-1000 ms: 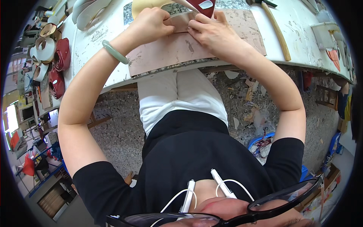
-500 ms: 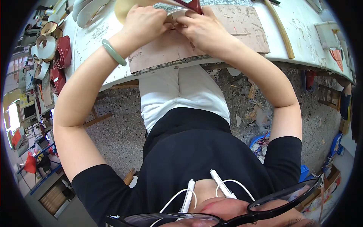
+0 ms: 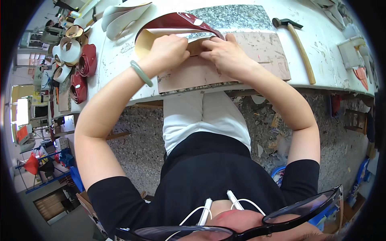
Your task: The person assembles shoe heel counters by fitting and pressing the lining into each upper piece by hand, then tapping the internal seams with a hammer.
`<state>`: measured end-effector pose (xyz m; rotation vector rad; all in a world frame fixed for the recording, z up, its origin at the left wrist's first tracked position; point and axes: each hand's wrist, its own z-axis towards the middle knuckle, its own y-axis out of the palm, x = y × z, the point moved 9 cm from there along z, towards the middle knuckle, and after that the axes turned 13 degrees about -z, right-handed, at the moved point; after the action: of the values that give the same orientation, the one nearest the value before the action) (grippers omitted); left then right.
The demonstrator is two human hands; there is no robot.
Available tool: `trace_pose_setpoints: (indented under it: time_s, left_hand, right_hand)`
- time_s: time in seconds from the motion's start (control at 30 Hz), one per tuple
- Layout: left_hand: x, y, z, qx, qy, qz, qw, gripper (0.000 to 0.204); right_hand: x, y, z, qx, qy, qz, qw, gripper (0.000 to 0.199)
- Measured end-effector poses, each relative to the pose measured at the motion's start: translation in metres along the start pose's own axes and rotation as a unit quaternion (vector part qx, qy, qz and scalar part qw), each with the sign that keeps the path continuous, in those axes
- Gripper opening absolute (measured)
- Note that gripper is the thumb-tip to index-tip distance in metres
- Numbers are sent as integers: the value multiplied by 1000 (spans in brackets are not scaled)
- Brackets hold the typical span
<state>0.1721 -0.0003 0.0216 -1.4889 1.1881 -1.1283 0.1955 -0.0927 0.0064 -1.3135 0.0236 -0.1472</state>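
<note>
A curved piece of glossy dark red leather (image 3: 171, 21) with a tan lining stands on its edge at the front of the table, looping away from me. My left hand (image 3: 171, 50), with a green bangle at its wrist, is closed on the near edge of the piece, fingers curled. Close beside it, my right hand (image 3: 225, 54) pinches the same edge, its thumb and fingertips partly hidden behind the knuckles. Both hands work just above a worn pinkish-brown board (image 3: 263, 58). What exactly lies between the fingertips is hard to make out.
To the right lies a hammer (image 3: 299, 44) with a wooden handle. Behind the board is a speckled stone slab (image 3: 241, 18). Several dark red leather rolls (image 3: 86, 60) stand at the left, and pale curved pieces (image 3: 124, 22) lie farther back. A white container (image 3: 352, 52) stands far right.
The view has tilted, so the table and hands sit lower and farther right, showing the slab and the hammer's head. Both hands keep holding the leather edge.
</note>
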Motion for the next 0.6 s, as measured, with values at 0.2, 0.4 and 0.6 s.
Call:
trace_pose_setpoints:
  time_s: [0.2, 0.4, 0.6]
  left_hand:
    - [-13, -7, -4, 36, -7, -98, 995, 28]
    - [-20, 2, -6, -8, -55, -122, 991, 26]
    - [16, -6, -24, 68, 87, 44, 993, 15]
  right_hand:
    - [-22, -4, 5, 19, -19, -64, 998, 17]
    - [-14, 2, 9, -1, -6, 11, 1000, 18]
    - [-25, -1, 16, 13, -34, -38, 999, 16]
